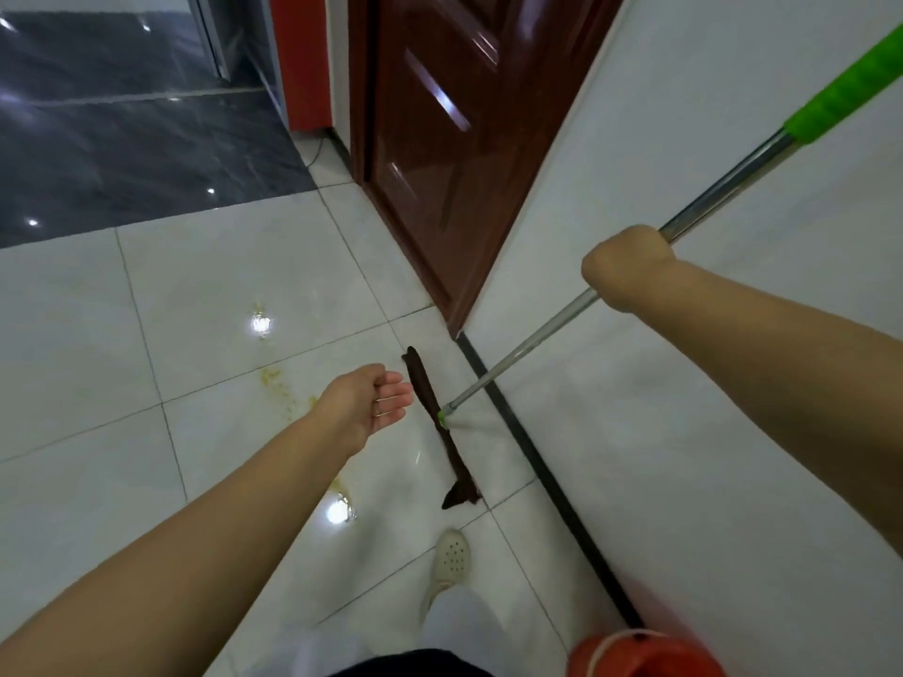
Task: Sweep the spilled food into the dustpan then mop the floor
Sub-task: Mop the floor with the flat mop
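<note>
- One flat mop (442, 422), its dark brown cloth head long, narrow and limp at both ends, lies on the floor (220, 266) just beside the black skirting strip (537, 461) at the foot of the white wall (708, 114)
- A thin, shiny metal pole (518, 354) rises from a small green joint at the middle of the head to a bright green, textured grip sleeve (840, 95), which is cut off by the upper right edge
- The right hand (628, 266) is wrapped tightly around the pole below the green sleeve; its fingers are hidden behind the fist
- The left hand (371, 400) reaches out empty, palm turned up and fingers (398, 398) loosely spread, close to the mop head but clear of it
- Yellowish food smears (283, 386) streak the glossy white tiles in a few patches; two ceiling-light glares wash out parts of them
- One pale perforated clog (452, 557) stands on the tiles below the mop head
- An orange, rounded object (645, 657) with a pale cord is cropped at the bottom edge and cannot be identified
- A lacquered red-brown panelled door (440, 114) stands at the wall's corner, with dark marbled flooring (122, 139) to its left
</note>
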Available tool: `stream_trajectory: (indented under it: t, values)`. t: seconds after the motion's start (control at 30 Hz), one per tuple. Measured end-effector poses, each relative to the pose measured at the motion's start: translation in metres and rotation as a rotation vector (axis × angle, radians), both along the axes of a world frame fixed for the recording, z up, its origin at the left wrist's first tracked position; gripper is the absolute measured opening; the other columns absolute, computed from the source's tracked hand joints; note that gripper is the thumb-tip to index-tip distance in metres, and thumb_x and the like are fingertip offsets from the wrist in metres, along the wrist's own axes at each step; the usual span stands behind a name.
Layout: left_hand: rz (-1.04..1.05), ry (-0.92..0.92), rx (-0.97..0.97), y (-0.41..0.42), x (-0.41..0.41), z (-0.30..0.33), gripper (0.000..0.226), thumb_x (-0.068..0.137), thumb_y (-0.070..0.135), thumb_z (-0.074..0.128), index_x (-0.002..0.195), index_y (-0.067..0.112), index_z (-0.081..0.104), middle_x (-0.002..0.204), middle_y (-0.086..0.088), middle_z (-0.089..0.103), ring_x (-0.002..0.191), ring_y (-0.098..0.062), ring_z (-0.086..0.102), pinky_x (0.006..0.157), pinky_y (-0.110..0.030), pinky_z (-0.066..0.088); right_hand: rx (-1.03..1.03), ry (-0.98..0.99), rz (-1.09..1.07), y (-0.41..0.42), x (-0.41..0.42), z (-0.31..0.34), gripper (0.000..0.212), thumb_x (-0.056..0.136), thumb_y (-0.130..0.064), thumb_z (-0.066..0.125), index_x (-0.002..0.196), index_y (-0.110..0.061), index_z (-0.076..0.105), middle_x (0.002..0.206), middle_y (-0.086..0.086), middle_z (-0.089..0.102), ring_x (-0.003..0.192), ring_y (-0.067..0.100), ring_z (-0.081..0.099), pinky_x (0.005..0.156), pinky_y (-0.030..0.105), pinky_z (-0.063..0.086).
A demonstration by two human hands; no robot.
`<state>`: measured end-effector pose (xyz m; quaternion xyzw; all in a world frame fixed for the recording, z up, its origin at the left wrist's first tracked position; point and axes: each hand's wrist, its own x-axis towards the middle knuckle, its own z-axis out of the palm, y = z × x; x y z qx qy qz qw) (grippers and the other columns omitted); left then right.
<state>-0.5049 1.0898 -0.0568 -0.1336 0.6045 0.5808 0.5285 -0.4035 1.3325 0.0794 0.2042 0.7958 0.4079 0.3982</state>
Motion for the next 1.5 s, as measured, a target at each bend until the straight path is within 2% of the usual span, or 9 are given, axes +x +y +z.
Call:
stream_trajectory:
  t: [0.13, 0.3, 0.5, 0.63, 0.9, 1.1, 1.23, 1.37, 1.5]
  values:
    - [-0.081, -0.016, -0.004, -0.06, -0.005, -0.01, 0.029, 0.101, 0.018, 0.037, 0.082, 0.007, 0.056, 0.079, -0.008, 0.064, 0.069, -0.017, 0.061, 0.064, -0.027, 0.051, 0.054, 0.061, -0.01, -0.058, 0.002, 0.018, 0.025, 0.091, -0.01, 0.057, 0.068, -0.015, 0.048, 0.065, -0.004, 0.045, 0.051, 0.014, 0.039, 0.048, 0.024, 0.03]
    - [-0.179, -0.058, -0.053, -0.111, 0.011, -0.021, 0.029, 0.1, 0.018, 0.038, 0.082, 0.006, 0.058, 0.051, -0.001, 0.068, 0.051, -0.013, 0.066, 0.053, -0.024, 0.055, 0.047, 0.132, -0.032, -0.111, 0.015, 0.031, 0.01, 0.091, -0.016, 0.057, 0.082, -0.018, 0.061, 0.061, -0.006, 0.044, 0.049, 0.013, 0.038, 0.045, 0.02, 0.022]
    - [-0.256, -0.057, -0.054, -0.136, 0.037, -0.022, 0.023, 0.098, 0.017, 0.041, 0.086, 0.007, 0.058, 0.076, -0.007, 0.066, 0.058, -0.014, 0.064, 0.053, -0.023, 0.054, -0.048, 0.282, -0.108, -0.154, 0.047, 0.047, 0.015, 0.092, -0.028, 0.055, 0.093, -0.018, 0.066, 0.08, -0.001, 0.062, 0.061, 0.02, 0.047, 0.049, 0.02, 0.024]
    - [-0.299, -0.026, -0.084, -0.149, 0.06, -0.024, 0.017, 0.096, 0.014, 0.045, 0.087, 0.008, 0.059, 0.062, -0.003, 0.068, 0.058, -0.014, 0.065, 0.056, -0.024, 0.054, -0.15, 0.33, -0.187, -0.186, 0.074, 0.046, 0.016, 0.091, -0.032, 0.056, 0.095, -0.02, 0.066, 0.084, -0.001, 0.062, 0.075, 0.024, 0.058, 0.058, 0.023, 0.033]
    - [-0.401, -0.023, -0.104, -0.19, 0.155, -0.022, 0.02, 0.099, 0.016, 0.041, 0.087, 0.01, 0.056, 0.072, -0.006, 0.062, 0.064, -0.015, 0.06, 0.062, -0.024, 0.05, -0.264, 0.353, -0.348, -0.264, 0.153, 0.008, 0.01, 0.093, -0.024, 0.053, 0.093, -0.018, 0.061, 0.071, -0.004, 0.049, 0.056, 0.013, 0.044, 0.048, 0.022, 0.027]
    - [-0.371, -0.127, -0.03, -0.229, 0.248, -0.047, 0.015, 0.099, 0.016, 0.046, 0.089, 0.009, 0.056, 0.078, -0.006, 0.063, 0.067, -0.015, 0.061, 0.061, -0.023, 0.052, -0.417, 0.387, -0.539, -0.351, 0.215, -0.038, 0.004, 0.094, -0.014, 0.05, 0.094, -0.017, 0.052, 0.076, -0.004, 0.048, 0.065, 0.015, 0.048, 0.072, 0.029, 0.038]
    - [-0.294, -0.223, 0.01, -0.253, 0.305, -0.067, 0.019, 0.101, 0.013, 0.041, 0.112, 0.003, 0.053, 0.085, -0.009, 0.064, 0.07, -0.015, 0.062, 0.053, -0.023, 0.055, -0.532, 0.401, -0.677, -0.409, 0.254, -0.084, 0.023, 0.094, -0.01, 0.049, 0.114, -0.012, 0.058, 0.107, 0.001, 0.061, 0.101, 0.021, 0.059, 0.084, 0.03, 0.041]
    - [-0.297, -0.302, -0.047, -0.281, 0.35, -0.079, 0.033, 0.104, 0.019, 0.032, 0.12, -0.002, 0.052, 0.087, -0.012, 0.064, 0.085, -0.02, 0.064, 0.072, -0.029, 0.052, -0.585, 0.36, -0.831, -0.459, 0.296, -0.126, 0.018, 0.094, -0.013, 0.053, 0.079, -0.005, 0.049, 0.074, 0.0, 0.045, 0.076, 0.017, 0.052, 0.08, 0.028, 0.04]
    - [-0.249, -0.401, -0.077, -0.317, 0.381, -0.08, 0.029, 0.103, 0.011, 0.034, 0.084, -0.003, 0.051, 0.078, -0.016, 0.056, 0.079, -0.023, 0.061, 0.088, -0.034, 0.047, -0.616, 0.306, -0.909, -0.497, 0.332, -0.149, 0.03, 0.095, -0.008, 0.052, 0.066, -0.008, 0.041, 0.067, 0.003, 0.043, 0.055, 0.014, 0.041, 0.065, 0.025, 0.042]
